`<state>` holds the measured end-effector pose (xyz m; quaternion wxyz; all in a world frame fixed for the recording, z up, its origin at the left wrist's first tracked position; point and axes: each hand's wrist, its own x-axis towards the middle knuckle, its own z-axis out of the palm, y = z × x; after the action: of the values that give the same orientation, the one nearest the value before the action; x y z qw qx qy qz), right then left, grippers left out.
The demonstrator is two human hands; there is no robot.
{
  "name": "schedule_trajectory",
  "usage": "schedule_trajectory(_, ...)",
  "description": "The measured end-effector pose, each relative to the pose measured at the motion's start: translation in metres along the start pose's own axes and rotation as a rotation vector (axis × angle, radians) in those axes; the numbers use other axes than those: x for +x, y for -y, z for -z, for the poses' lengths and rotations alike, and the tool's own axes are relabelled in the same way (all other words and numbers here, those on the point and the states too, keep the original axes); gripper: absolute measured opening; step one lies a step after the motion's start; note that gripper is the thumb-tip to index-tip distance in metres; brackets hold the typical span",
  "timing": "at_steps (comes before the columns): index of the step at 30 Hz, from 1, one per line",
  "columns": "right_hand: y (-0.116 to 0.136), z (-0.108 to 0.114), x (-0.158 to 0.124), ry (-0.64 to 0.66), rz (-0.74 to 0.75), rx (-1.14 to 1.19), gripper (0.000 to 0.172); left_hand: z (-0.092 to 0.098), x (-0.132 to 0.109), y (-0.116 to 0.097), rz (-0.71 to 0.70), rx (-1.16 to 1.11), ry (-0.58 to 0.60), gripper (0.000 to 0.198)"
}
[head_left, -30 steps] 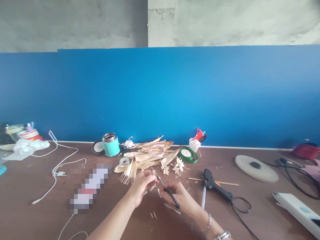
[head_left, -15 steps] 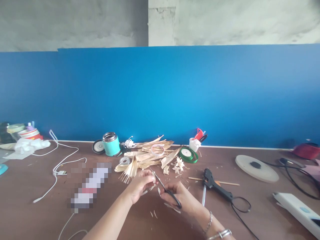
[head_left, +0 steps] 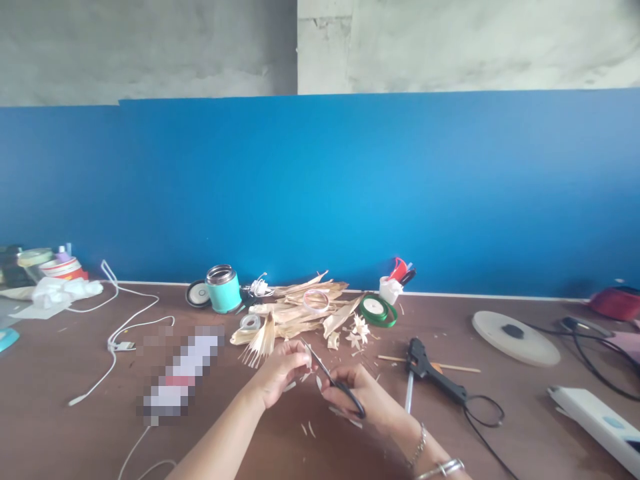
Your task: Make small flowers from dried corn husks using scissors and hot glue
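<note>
My right hand (head_left: 370, 397) is closed around black-handled scissors (head_left: 353, 399). Their blades point up and to the left, reaching my left hand (head_left: 283, 370). That left hand is closed in a pinch on a small pale piece of dried husk, mostly hidden by the fingers and blades. Just behind it lies a fan-shaped husk (head_left: 264, 347) cut into narrow strips. Pale star-shaped husk flowers (head_left: 359, 328) sit beyond my right hand. Narrow husk offcuts (head_left: 312, 429) are scattered on the brown table (head_left: 280, 447) beneath and around both hands.
A pile of dried husks (head_left: 295, 313) lies behind my hands, near a green ribbon roll (head_left: 375, 308), a white cup (head_left: 390, 291) and a turquoise flask (head_left: 223, 293). On the right are a black glue gun (head_left: 435, 373), a thin stick (head_left: 465, 369) and a round lid (head_left: 530, 347).
Both hands stay in nearly the same place, with the scissors still at the left fingertips. The husk piece shows less between the fingers now. The whole view has shifted very slightly.
</note>
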<state>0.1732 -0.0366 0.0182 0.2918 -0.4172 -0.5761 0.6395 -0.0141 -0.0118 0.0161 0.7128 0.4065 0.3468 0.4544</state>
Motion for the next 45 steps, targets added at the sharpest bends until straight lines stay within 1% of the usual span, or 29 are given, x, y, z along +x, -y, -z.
schedule_trajectory(4,-0.0029,0.0,0.002,-0.007,-0.018,0.0,0.029,-0.0002,-0.0001,0.0003,0.0,0.039,0.022,0.015)
schedule_trajectory(9,-0.0033,-0.0036,0.0029,-0.068,-0.058,0.011,0.028,-0.0033,-0.0018,-0.001,0.005,0.055,0.03,0.015)
schedule_trajectory(12,-0.0009,-0.0057,0.0014,-0.08,-0.07,0.023,0.028,-0.0034,-0.0022,-0.0008,0.006,0.052,0.03,0.014)
schedule_trajectory(20,-0.0012,-0.0033,0.0018,-0.034,-0.06,0.076,0.031,-0.0024,-0.0017,-0.0008,0.016,0.054,0.028,0.014)
schedule_trajectory(25,-0.0037,-0.0021,0.0023,-0.028,-0.068,0.076,0.027,0.0017,-0.0002,0.0023,0.022,0.052,0.026,0.012)
schedule_trajectory(29,-0.0009,-0.0019,0.0005,-0.033,-0.08,0.046,0.026,0.0051,0.0004,0.0039,0.03,0.035,0.037,0.012)
schedule_trajectory(34,0.003,-0.002,-0.0014,-0.017,-0.07,0.027,0.022,0.0027,-0.0016,0.0003,0.031,0.046,0.047,0.012)
schedule_trajectory(38,0.0009,-0.0011,-0.0007,-0.021,-0.049,0.01,0.027,-0.001,-0.003,-0.003,0.026,0.041,0.047,0.013)
schedule_trajectory(45,0.0003,-0.002,0.0024,-0.097,-0.056,0.001,0.038,-0.0002,0.0005,0.0004,-0.011,0.004,0.022,0.014)
